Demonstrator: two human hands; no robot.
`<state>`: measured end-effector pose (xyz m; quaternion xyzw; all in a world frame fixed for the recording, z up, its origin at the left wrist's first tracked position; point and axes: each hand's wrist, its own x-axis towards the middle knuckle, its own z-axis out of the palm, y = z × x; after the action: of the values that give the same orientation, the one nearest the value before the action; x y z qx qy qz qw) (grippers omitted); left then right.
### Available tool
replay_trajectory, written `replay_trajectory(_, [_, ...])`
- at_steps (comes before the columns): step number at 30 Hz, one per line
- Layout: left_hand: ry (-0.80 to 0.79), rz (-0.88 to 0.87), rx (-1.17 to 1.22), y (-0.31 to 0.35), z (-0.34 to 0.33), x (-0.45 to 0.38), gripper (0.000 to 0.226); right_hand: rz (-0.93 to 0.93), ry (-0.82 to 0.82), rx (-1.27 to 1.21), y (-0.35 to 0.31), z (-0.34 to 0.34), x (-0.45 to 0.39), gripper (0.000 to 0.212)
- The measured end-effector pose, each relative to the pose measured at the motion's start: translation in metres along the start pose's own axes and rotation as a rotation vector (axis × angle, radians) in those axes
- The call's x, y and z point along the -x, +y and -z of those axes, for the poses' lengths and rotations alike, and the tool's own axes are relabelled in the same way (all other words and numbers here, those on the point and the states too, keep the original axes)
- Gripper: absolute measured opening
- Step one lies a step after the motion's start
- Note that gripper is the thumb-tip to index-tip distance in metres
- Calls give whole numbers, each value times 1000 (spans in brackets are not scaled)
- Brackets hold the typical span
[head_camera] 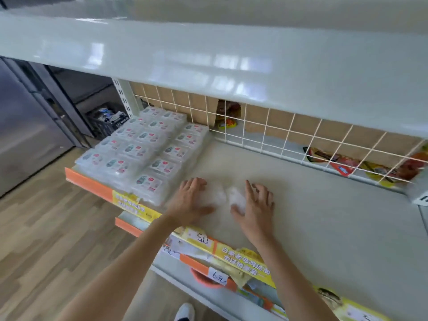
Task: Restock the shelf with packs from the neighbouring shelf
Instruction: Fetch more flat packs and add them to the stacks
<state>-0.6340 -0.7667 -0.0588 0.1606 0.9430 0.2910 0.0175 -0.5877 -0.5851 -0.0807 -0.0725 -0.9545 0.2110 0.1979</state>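
At about nine o'clock on the shelf (pixel 324 205) the stacked packs (pixel 148 144) stand in tidy rows, clear wrappers with red-and-green labels, filling the left end up to the orange price strip (pixel 89 185). Just right of that stack, near six o'clock of the shelf board, the left hand (pixel 191 201) lies low over the board with its fingers (pixel 196 183) spread wide and fairly straight, tips pointing toward twelve o'clock. Between the two hands sits a blurred white pack (pixel 228 198); it is too smeared to say whether it is one pack or two, or whether it rests flat. The right hand (pixel 254 208) flanks it at three o'clock, fingers loosely splayed, thumb against the pack's near corner; I cannot tell whether either hand truly grips it or only steadies it.

Further right the board is bare, and behind the wire grid (pixel 278 135) at one to two o'clock lie bright snack packets (pixel 347 163) on the neighbouring side.

By my judgement the step in hand is setting down a fresh pack beside the existing stack. The next move likely calls for nudging it toward nine o'clock until it squares with the row, then letting go and reaching for another.
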Motion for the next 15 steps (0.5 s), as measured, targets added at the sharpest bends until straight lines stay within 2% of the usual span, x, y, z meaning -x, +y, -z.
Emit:
replay_trajectory(8, [-23, -194, 65, -13, 2, -6, 75, 3, -18, 70, -2, -1, 2, 76])
replay_trajectory(12, [18, -192, 155, -18, 4, -6, 73, -1, -14, 42, 2, -3, 2, 77])
replay_trajectory(15, [55, -115, 298, -16, 8, -4, 50, -28, -28, -52, 2, 0, 3, 74])
